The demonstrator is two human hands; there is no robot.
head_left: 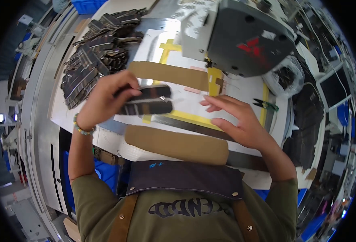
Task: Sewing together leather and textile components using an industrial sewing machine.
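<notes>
My left hand [115, 94] pinches the left end of a dark striped fabric piece [147, 101] with a small pale mark or tag near its right end. My right hand [230, 119] hovers to its right over the white, yellow-taped work plate [178, 115], fingers apart. A brown cardboard strip [166, 74] lies above the held piece, reaching the foot of a grey machine head [250, 44], and a second brown strip [176, 143] lies nearer me at the front edge.
Piles of striped pieces [89, 64] lie at back left. Green-handled scissors [268, 105] lie right of my right hand, below a plastic bag [282, 76]. A blue crate [85, 5] stands at the back; dark fabric [303, 137] and a screen [335, 86] are at the right.
</notes>
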